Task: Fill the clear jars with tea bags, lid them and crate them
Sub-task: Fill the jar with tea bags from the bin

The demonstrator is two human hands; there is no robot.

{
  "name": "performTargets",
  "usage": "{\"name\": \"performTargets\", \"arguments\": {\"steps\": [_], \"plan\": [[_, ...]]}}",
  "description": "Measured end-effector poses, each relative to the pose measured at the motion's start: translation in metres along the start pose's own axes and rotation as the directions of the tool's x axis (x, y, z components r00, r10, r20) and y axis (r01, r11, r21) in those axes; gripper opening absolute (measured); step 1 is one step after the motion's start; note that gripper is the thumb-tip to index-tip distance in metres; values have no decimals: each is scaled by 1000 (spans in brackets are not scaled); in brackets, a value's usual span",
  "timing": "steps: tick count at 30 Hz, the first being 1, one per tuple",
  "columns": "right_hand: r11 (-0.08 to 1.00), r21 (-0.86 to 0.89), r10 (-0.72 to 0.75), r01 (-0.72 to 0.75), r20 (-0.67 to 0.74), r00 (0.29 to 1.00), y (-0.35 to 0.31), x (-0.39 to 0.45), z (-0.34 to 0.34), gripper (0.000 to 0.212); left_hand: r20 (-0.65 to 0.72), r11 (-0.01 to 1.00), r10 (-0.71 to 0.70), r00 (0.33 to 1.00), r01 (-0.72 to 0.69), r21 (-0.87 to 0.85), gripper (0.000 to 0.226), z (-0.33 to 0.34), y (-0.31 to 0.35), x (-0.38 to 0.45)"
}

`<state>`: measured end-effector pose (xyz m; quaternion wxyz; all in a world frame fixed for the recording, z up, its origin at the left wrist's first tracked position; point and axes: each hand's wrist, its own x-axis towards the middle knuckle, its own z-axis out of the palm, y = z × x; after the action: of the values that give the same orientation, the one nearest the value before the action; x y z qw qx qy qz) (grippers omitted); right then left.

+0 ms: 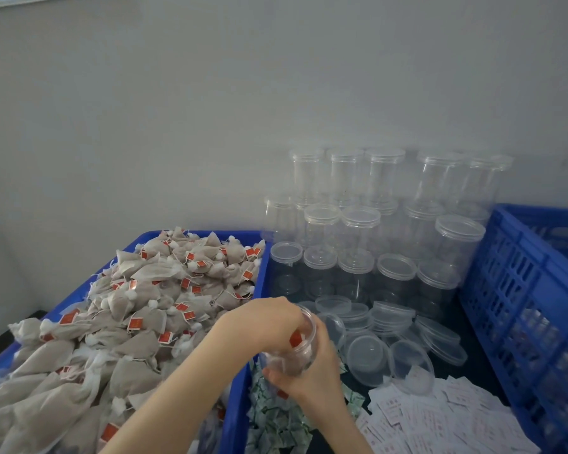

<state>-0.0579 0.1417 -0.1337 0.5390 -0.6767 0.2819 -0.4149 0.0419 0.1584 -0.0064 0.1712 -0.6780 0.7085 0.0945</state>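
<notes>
Clear plastic jar (292,350), open-topped and tilted with its mouth toward the upper right, sits low centre between both hands, above the gap between the tea bin and the lids. Right hand (312,371) cups it from below and behind, grip wrapped round the jar body. Left hand (269,321) is over the jar mouth, fingers curled down into the opening; a red tag shows through the jar wall just below them, so the grip looks closed on a tea bag, contact partly hidden.

Blue plastic bin (240,404) on the left is heaped with grey-brown pyramid tea bags (138,316) carrying red paper tags and white string knots. Behind the hands, empty clear lidded jars (358,224) are stacked in several tiers against the pale wall. In front of that stack, loose clear round lids (391,335) lie piled and overlapping on the dark counter. Small green-and-white sachets (276,417) are scattered under the right wrist, just beside the bin wall. White printed paper slips (440,417) spread out at lower right. Blue slatted plastic crate (522,306) stands at the right edge, holding what look like jars; contents blurred.
</notes>
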Motion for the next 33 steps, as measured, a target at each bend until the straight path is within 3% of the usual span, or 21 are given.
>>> {"name": "performTargets", "arguments": {"steps": [4, 8, 10, 12, 15, 22, 29, 33], "plan": [[1000, 16, 25, -25, 9, 1000, 1, 1, 1, 91, -27, 980, 59, 998, -63, -187, 31, -1, -14, -4], [1000, 20, 20, -20, -9, 1000, -1, -1, -2, 87, -272, 897, -40, 962, -86, -433, 21, -8, -51, 0], [999, 26, 30, -30, -9, 999, -1, -1, -4, 92, -361, 893, -191, 913, 10, -449, 19, -6, -76, 14], [999, 25, 35, -35, -7, 999, 0, -2, -7, 92, -405, 902, -374, 834, 225, -369, 19, 6, -102, 34], [1000, 5, 27, -27, -8, 1000, 0, -2, -9, 88, -298, 844, -526, 797, 446, -298, 23, 39, -129, 60], [999, -10, 30, -31, -17, 999, 2, -3, -7, 92, 41, 767, -557, 829, 533, -359, 42, 108, -134, 89], [999, 7, 37, -37, 1, 999, 4, -1, -6, 96, 38, 777, -578, 815, 564, -281, 59, 114, -135, 96], [999, 2, 41, -41, -7, 999, 6, 0, -6, 97, 28, 761, -585, 811, 560, -326, 48, 108, -142, 93]]}}
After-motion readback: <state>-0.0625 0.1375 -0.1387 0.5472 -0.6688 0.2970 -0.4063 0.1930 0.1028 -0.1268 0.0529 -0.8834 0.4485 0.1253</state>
